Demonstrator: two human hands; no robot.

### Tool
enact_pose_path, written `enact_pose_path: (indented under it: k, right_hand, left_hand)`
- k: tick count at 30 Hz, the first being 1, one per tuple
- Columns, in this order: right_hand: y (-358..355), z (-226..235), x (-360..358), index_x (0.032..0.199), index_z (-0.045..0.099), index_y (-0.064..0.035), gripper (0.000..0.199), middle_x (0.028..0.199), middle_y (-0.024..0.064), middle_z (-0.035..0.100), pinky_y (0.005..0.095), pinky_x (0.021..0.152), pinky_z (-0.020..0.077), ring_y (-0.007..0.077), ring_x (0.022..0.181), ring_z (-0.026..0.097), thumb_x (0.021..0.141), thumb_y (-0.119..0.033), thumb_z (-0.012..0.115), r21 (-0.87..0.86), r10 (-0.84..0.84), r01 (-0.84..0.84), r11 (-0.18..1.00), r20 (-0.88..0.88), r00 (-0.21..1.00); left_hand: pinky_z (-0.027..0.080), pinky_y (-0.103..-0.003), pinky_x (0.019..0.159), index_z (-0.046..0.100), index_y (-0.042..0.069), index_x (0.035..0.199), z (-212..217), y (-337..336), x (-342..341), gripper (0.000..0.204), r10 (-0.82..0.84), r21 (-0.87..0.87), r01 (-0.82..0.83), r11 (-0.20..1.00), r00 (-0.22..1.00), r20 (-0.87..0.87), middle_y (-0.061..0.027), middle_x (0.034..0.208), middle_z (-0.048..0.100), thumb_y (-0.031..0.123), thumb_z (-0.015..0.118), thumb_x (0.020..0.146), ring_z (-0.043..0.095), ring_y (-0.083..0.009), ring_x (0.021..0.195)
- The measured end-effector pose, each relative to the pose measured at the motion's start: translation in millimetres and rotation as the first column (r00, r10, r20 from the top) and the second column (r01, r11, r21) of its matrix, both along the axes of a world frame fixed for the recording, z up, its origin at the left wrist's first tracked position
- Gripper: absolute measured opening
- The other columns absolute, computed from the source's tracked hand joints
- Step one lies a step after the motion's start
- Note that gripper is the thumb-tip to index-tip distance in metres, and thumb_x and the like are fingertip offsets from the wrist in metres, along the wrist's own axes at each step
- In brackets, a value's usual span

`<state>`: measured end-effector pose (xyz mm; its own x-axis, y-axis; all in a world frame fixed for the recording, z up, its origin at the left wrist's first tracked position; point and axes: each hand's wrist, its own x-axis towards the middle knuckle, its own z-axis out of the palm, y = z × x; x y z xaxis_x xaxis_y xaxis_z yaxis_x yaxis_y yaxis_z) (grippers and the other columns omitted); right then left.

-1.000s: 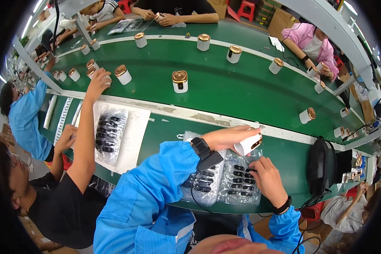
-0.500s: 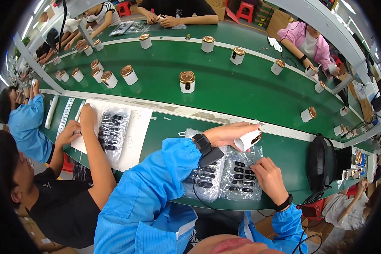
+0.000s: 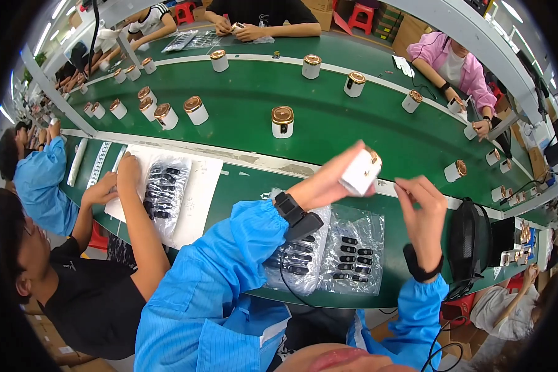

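Observation:
My left hand [image 3: 328, 180] grips a small white cylinder with a copper-coloured top [image 3: 361, 172], tilted and lifted above the green bench. My right hand [image 3: 423, 208] is raised close beside it, thumb and forefinger pinched together; whether a tiny part sits between them I cannot tell. Below my hands lies a clear plastic bag of small black parts [image 3: 347, 251]. Both my sleeves are blue, with a black band on each wrist.
Several white copper-topped cylinders [image 3: 283, 121] ride the green conveyor belt [image 3: 328, 130]. A person at my left has both hands on another bag of black parts [image 3: 162, 192] lying on white paper. A black fan-like device [image 3: 468, 239] stands at right. Other workers sit around the line.
I have lifted the white cylinder up off the bag, and my right hand has risen from the bag to meet it. The neighbour's arm has come back from the belt to their bag.

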<state>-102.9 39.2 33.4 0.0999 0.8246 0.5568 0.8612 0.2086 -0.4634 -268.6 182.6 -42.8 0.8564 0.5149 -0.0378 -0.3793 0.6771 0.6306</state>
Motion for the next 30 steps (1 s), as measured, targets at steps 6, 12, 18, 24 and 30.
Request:
enact_pose_path:
  k: [6, 12, 18, 24, 30]
  right_hand:
    - [66, -17, -23, 0.102, 0.077, 0.0016, 0.016, 0.086, 0.0120, 0.067, 0.0350, 0.060, 0.0520, 0.0246, 0.069, 0.067, 0.086, 0.004, 0.078, 0.141, 0.119, -0.134, 0.981, 0.105, 0.987]
    - [91, -22, -32, 0.112, 0.076, 0.0014, 0.022, 0.088, 0.0059, 0.068, 0.0287, 0.064, 0.0575, 0.0154, 0.074, 0.068, 0.090, 0.005, 0.076, 0.120, 0.299, -0.278, 0.953, -0.218, 0.929]
    - [93, -24, -23, 0.130, 0.068, 0.0017, 0.034, 0.092, 0.0011, 0.066, 0.0271, 0.070, 0.0605, 0.0121, 0.081, 0.069, 0.096, 0.004, 0.071, -0.006, 0.256, -0.390, 0.921, -0.744, 0.617]
    - [88, -13, -3, 0.131, 0.065, 0.0040, 0.030, 0.098, 0.0030, 0.068, 0.0266, 0.076, 0.0606, 0.0122, 0.085, 0.071, 0.101, 0.000, 0.068, -0.006, 0.250, -0.420, 0.908, -0.796, 0.551]
    - [70, 6, -16, 0.124, 0.068, 0.0049, 0.024, 0.108, 0.0079, 0.073, 0.0260, 0.075, 0.0600, 0.0127, 0.085, 0.072, 0.101, -0.002, 0.069, 0.008, 0.215, -0.356, 0.935, -0.809, 0.547]
  left_hand:
    - [0.055, -0.043, 0.100, 0.060, 0.007, 0.126, 35, 19, -26, 0.057, 0.201, -0.019, -0.201, 0.979, 0.955, 0.219, -0.0129, 0.103, 0.068, 0.057, 0.038, 0.112, 0.068, -0.0252, 0.098]
    - [0.054, -0.043, 0.097, 0.059, 0.005, 0.129, 41, 26, -36, 0.059, 0.350, 0.048, -0.366, 0.929, 0.915, 0.201, -0.0133, 0.101, 0.066, 0.056, 0.033, 0.113, 0.066, -0.0253, 0.096]
    - [0.054, -0.043, 0.094, 0.056, 0.004, 0.135, 40, 26, -31, 0.062, 0.315, 0.178, -0.344, 0.922, 0.934, 0.169, -0.0134, 0.101, 0.065, 0.056, 0.030, 0.114, 0.066, -0.0252, 0.094]
    - [0.058, -0.043, 0.079, 0.054, 0.005, 0.140, 35, 26, -30, 0.063, 0.304, 0.235, -0.319, 0.918, 0.948, 0.097, -0.0137, 0.101, 0.065, 0.056, 0.027, 0.114, 0.066, -0.0250, 0.082]
    - [0.056, -0.038, 0.062, 0.054, 0.007, 0.142, 32, 22, -30, 0.064, 0.276, 0.270, -0.281, 0.921, 0.959, 0.058, -0.0124, 0.102, 0.066, 0.058, 0.026, 0.113, 0.066, -0.0236, 0.077]
